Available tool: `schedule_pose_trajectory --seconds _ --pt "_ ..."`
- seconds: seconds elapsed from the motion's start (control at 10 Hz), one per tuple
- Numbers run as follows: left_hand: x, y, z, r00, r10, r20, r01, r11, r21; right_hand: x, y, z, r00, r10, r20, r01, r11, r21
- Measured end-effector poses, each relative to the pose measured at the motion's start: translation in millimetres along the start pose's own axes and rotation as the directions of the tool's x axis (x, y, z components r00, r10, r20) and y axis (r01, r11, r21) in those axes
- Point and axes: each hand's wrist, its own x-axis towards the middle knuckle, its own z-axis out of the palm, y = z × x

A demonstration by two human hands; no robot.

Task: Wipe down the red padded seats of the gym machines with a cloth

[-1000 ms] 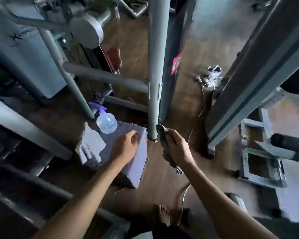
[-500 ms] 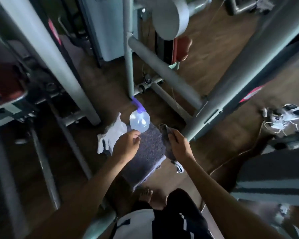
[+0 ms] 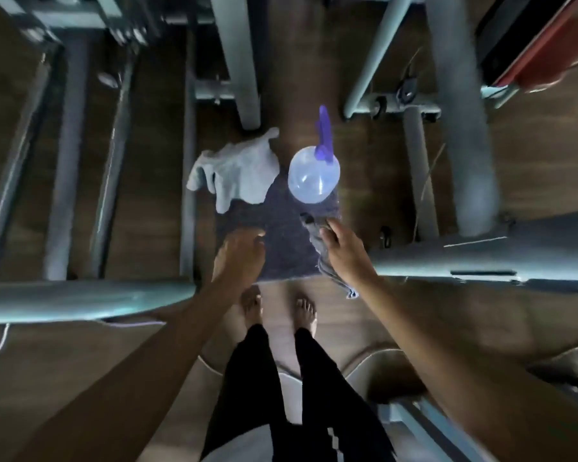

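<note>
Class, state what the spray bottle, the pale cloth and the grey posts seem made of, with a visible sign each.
Spray bottle: probably glossy translucent plastic; light passes through its body. Pale cloth: soft matte fabric; it lies crumpled in folds. Grey posts: likely painted metal, smooth with dull sheen, though blurred.

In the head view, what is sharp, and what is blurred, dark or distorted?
Head view: dim overall; spray bottle and pale cloth fairly sharp; machine frames at the edges smeared, bent by the wide lens; red pad blurred; dark cloth in the right hand murky.
</note>
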Motion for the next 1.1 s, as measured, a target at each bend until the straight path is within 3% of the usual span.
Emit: schedule_pose_trajectory --seconds 0.2,0.3,0.4,0.6,0.8,0.9,1.0,1.1 --pt "28 -37 55 0.983 0.068 -0.170 -0.044 0.989 0.143 66 42 29 0.943 -0.333 0.016 0.327 0.913 -0.244" --pt "51 -59 79 0.954 0.176 -0.244 -0.114 0.963 0.246 90 78 64 0.885 -0.459 0.080 0.442 0.773 -0.456" --pt "61 -78 103 0.935 0.245 -0.257 -0.157 0.934 0.321 84 114 97 0.849 -0.513 0.130 0.476 0.633 -0.611" --pt "64 -91 121 0.914 0.287 -0.286 -0.154 0.900 0.409 83 126 112 0.865 -0.491 0.108 0.432 0.615 -0.660" --pt "64 -85 110 0.935 0.255 -0.247 -0.161 0.925 0.345 80 118 104 0.892 -0.411 0.190 0.432 0.646 -0.630" --pt "51 -78 88 0.938 0.281 -0.204 -0.209 0.926 0.315 68 101 90 0.923 -0.321 0.211 0.384 0.766 -0.515" --pt "25 -69 63 0.936 0.238 -0.258 -0.184 0.959 0.217 41 79 65 0.959 -0.244 0.144 0.279 0.900 -0.334" --pt "-43 -68 60 0.951 0.120 -0.285 -0.125 0.992 0.000 -26 58 20 0.993 -0.029 0.117 0.042 0.993 -0.113"
